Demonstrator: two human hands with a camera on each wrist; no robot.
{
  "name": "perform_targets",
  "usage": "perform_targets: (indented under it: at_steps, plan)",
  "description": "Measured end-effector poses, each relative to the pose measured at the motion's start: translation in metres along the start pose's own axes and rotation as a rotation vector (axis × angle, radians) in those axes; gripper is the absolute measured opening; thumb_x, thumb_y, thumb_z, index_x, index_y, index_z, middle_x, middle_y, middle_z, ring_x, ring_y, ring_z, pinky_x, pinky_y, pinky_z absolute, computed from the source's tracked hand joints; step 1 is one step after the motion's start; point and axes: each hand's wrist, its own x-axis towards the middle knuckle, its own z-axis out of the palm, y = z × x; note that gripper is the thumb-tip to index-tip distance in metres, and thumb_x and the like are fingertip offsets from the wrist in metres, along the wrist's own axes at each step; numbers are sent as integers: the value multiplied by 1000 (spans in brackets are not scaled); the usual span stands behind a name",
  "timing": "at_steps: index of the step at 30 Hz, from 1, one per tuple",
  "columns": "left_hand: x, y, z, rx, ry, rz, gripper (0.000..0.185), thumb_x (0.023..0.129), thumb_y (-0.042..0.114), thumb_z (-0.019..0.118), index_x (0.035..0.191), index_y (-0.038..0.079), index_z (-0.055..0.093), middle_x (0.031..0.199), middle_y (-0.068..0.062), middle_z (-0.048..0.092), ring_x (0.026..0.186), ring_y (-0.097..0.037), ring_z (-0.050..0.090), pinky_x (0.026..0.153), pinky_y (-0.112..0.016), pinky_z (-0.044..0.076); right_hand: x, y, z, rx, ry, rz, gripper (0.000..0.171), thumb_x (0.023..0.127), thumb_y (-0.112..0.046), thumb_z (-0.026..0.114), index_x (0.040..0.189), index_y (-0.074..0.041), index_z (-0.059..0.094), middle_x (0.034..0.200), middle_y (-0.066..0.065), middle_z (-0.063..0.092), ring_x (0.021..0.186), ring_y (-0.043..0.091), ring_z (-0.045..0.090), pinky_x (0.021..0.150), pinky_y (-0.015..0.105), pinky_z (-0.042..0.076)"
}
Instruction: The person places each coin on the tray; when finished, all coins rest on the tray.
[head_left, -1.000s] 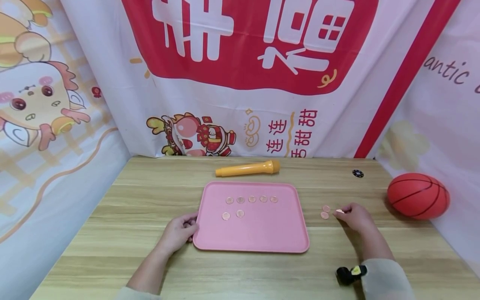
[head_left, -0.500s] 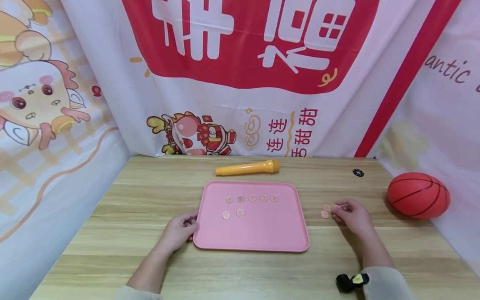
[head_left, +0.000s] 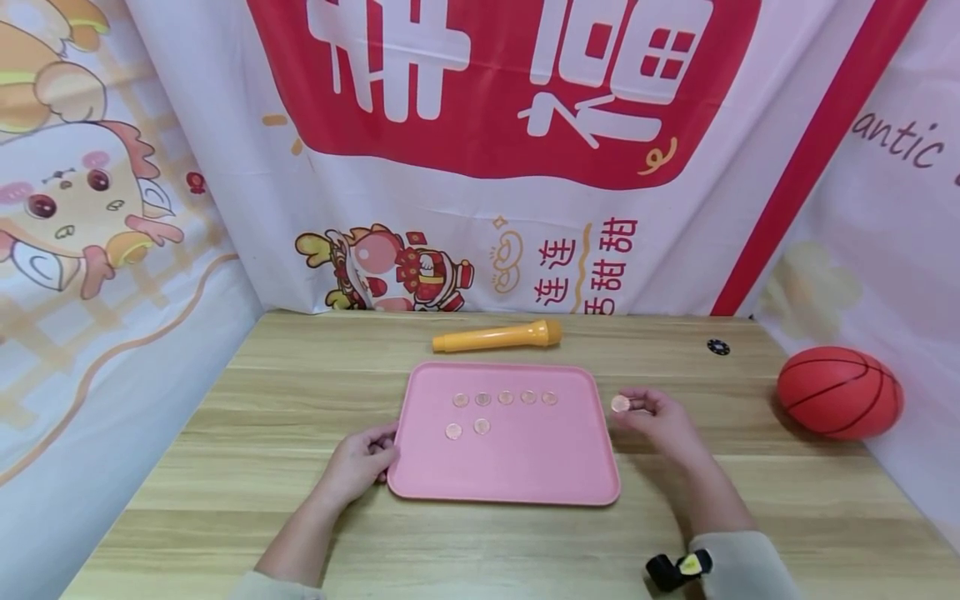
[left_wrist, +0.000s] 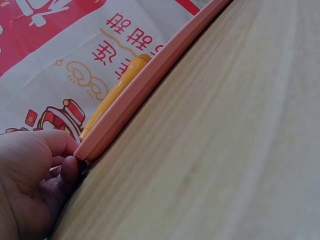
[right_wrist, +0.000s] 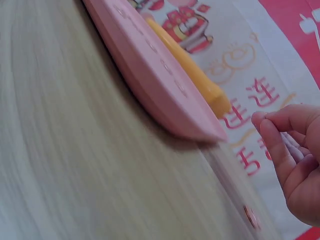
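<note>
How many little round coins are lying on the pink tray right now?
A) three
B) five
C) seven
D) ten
C: the pink tray carries a back row of five coins and two more in front, while the right hand pinches another coin beside the tray.

The surface (head_left: 300, 392) lies open left of the tray (head_left: 517, 467). Behind the tray, a yellow microphone (head_left: 497, 337) blocks passage; a basketball (head_left: 838, 392) crowds the right edge.
</note>
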Motion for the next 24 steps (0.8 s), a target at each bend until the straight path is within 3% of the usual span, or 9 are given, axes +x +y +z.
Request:
perform_targets:
  at_steps: [11, 16, 20, 24]
  plan:
    - [-1, 1, 0, -8, -4, -5, 46, 87, 1, 61, 131, -8, 56, 88, -9, 60, 64, -8, 53, 53, -20, 50, 6, -27, 53, 159, -41, -58, 44, 82, -3, 73, 122, 8, 58, 90, 0, 62, 82, 5, 57, 71, 18, 54]
    - [0, 1, 0, -14, -5, -4, 46, 87, 1, 61, 131, -9, 56, 88, -9, 60, 63, -8, 53, 53, -20, 50, 11, -33, 78, 75, -81, -117, 38, 81, -2, 72, 117, 7, 61, 90, 6, 65, 73, 7, 57, 62, 20, 53]
    - [-1, 1, 0, -14, -5, -5, 46, 87, 1, 61, 132, -8, 56, 88, -9, 60, 64, -8, 53, 53, -19, 50, 16, -35, 100, 38, -93, -94, 34, 81, -6, 75, 112, 2, 64, 91, 9, 68, 67, 10, 56, 55, 22, 51]
    - [-1, 1, 0, -12, -6, -5, 46, 87, 1, 61, 132, -8, 56, 89, -10, 60, 64, -8, 54, 53, -20, 50, 20, -37, 118, -6, -89, -67, 32, 77, -11, 80, 106, -3, 68, 88, 5, 69, 69, 11, 58, 56, 24, 51]
